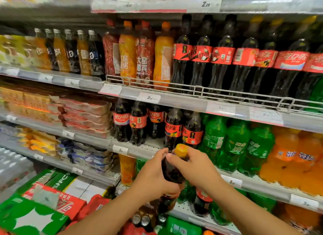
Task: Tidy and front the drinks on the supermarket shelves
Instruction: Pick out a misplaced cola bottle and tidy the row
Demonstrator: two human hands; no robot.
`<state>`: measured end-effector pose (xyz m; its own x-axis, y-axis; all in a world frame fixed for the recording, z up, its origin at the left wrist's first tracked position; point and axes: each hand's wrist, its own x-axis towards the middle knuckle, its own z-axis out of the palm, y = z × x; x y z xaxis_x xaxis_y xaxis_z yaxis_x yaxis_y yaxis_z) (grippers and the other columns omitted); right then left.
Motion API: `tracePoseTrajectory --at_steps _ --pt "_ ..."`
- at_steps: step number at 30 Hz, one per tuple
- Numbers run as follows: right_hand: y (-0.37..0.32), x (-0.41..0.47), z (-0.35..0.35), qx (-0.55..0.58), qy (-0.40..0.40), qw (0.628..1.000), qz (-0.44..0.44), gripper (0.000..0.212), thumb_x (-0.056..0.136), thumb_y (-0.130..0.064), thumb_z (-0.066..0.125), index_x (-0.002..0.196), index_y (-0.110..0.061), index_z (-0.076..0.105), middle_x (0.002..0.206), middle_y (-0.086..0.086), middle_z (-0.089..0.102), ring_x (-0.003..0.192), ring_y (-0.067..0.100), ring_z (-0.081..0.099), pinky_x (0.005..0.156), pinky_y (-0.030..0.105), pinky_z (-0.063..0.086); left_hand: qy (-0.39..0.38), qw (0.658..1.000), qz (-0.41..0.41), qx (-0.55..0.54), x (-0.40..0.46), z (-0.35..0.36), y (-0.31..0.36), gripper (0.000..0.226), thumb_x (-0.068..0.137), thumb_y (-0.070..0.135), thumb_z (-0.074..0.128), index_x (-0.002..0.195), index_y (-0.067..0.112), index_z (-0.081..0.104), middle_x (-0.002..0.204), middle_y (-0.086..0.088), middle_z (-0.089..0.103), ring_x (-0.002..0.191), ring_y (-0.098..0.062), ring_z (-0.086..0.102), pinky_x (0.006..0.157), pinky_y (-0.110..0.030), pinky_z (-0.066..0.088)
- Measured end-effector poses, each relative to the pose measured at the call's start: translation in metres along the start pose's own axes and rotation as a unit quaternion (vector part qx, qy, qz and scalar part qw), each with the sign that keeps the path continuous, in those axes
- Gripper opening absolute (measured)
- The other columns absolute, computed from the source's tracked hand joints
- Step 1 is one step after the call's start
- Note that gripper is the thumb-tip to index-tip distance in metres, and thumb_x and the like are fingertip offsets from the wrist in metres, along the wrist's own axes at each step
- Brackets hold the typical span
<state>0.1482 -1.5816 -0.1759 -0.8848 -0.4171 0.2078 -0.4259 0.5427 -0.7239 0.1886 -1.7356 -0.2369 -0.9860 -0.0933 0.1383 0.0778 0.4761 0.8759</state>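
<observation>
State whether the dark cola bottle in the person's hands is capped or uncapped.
Capped. The cola bottle carries an orange-yellow cap on its neck, between the left hand and right hand.

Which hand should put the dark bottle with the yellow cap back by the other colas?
Probably the left hand: it grips the dark bottle round its body, while the right hand only holds near the cap.

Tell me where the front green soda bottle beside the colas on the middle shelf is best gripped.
Probably the green bottle at its narrower upper body, from the open front. Colas crowd its left, green bottles its right, and the shelf above hides its cap.
</observation>
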Motion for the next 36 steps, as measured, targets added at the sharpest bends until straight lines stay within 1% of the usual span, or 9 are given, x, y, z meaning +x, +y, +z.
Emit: tracePoseTrajectory --at_steps 4,8,11,14,17,20,22,25,36 --pt "-0.029 0.022 0.035 -0.006 -0.005 0.997 0.075 0.051 0.063 -0.074 0.054 0.087 -0.031 0.065 0.076 -0.01 0.069 0.059 0.005 0.063 0.055 0.035 0.057 -0.052 0.998 0.02 -0.019 0.016 -0.044 -0.024 0.104 0.043 0.043 0.082 0.132 0.05 0.028 0.117 0.032 0.054 0.105 0.004 0.057 0.089 -0.03 0.053" --pt "-0.057 0.046 0.055 -0.007 0.058 0.997 0.059 0.05 0.065 -0.068 0.057 0.08 -0.022 0.067 0.071 0.003 0.07 0.059 0.013 0.066 0.058 0.043 0.056 -0.119 0.991 0.068 -0.01 0.036 -0.093 -0.024 0.115 0.05 0.044 0.084 0.143 0.044 0.018 0.13 0.034 0.043 0.118 0.001 0.05 0.098 -0.028 0.047" --pt "-0.077 0.065 0.058 0.02 0.12 0.99 0.072 0.062 0.066 -0.067 0.059 0.077 -0.007 0.064 0.062 0.016 0.061 0.044 0.028 0.062 0.051 0.052 0.053 -0.165 0.976 0.132 0.054 0.058 -0.143 -0.018 0.124 0.054 0.06 0.084 0.145 0.053 0.0 0.146 0.038 0.007 0.139 0.005 0.015 0.112 -0.026 0.026" --pt "-0.09 0.083 0.058 0.029 0.191 0.977 0.09 0.071 0.066 -0.07 0.056 0.084 -0.002 0.066 0.054 0.014 0.057 0.04 0.029 0.061 0.051 0.047 0.053 -0.089 0.958 0.246 0.121 0.087 -0.202 -0.015 0.099 0.072 0.065 0.068 0.147 0.049 0.006 0.157 0.025 -0.006 0.146 0.0 -0.004 0.116 -0.029 0.014" --pt "-0.097 0.098 0.063 -0.002 0.251 0.964 0.086 0.07 0.069 -0.072 0.052 0.088 -0.006 0.068 0.06 0.016 0.061 0.052 0.03 0.065 0.062 0.046 0.055 0.051 0.858 0.334 0.387 0.122 -0.239 -0.013 0.084 0.088 0.035 0.06 0.154 0.016 0.012 0.162 -0.007 -0.001 0.149 -0.028 -0.003 0.119 -0.051 0.01" --pt "-0.095 0.106 0.075 0.008 0.283 0.956 0.072 0.049 0.077 -0.066 0.056 0.073 -0.018 0.067 0.055 0.014 0.059 0.055 0.029 0.065 0.064 0.045 0.054 0.057 0.783 0.277 0.554 0.145 -0.249 -0.021 0.092 0.087 0.033 0.054 0.153 0.016 -0.009 0.159 -0.01 -0.021 0.146 -0.031 -0.016 0.118 -0.052 -0.003" --pt "-0.09 0.114 0.084 0.014 0.305 0.95 0.073 0.045 0.083 -0.058 0.061 0.058 -0.022 0.054 0.052 0.012 0.058 0.056 0.028 0.065 0.063 0.045 0.053 0.044 0.779 0.252 0.573 0.151 -0.248 -0.029 0.097 0.088 0.034 0.055 0.151 0.019 -0.019 0.158 -0.008 -0.026 0.146 -0.029 -0.021 0.118 -0.05 -0.007" --pt "-0.08 0.127 0.093 0.008 0.321 0.944 0.082 0.052 0.086 -0.054 0.062 0.055 -0.018 0.041 0.054 0.017 0.056 0.056 0.031 0.063 0.06 0.046 0.052 0.056 0.789 0.244 0.561 0.153 -0.246 -0.033 0.101 0.086 0.033 0.059 0.151 0.023 -0.018 0.159 -0.005 -0.023 0.146 -0.026 -0.019 0.118 -0.048 -0.008" --pt "-0.051 0.166 0.105 -0.033 0.306 0.944 0.115 0.05 0.086 -0.054 0.061 0.053 -0.022 0.039 0.043 -0.007 0.039 0.042 0.01 0.04 0.045 0.024 0.025 0.067 0.792 0.237 0.558 0.154 -0.243 -0.037 0.109 0.082 0.031 0.067 0.151 0.027 -0.017 0.159 -0.003 -0.023 0.146 -0.023 -0.021 0.118 -0.047 -0.008"
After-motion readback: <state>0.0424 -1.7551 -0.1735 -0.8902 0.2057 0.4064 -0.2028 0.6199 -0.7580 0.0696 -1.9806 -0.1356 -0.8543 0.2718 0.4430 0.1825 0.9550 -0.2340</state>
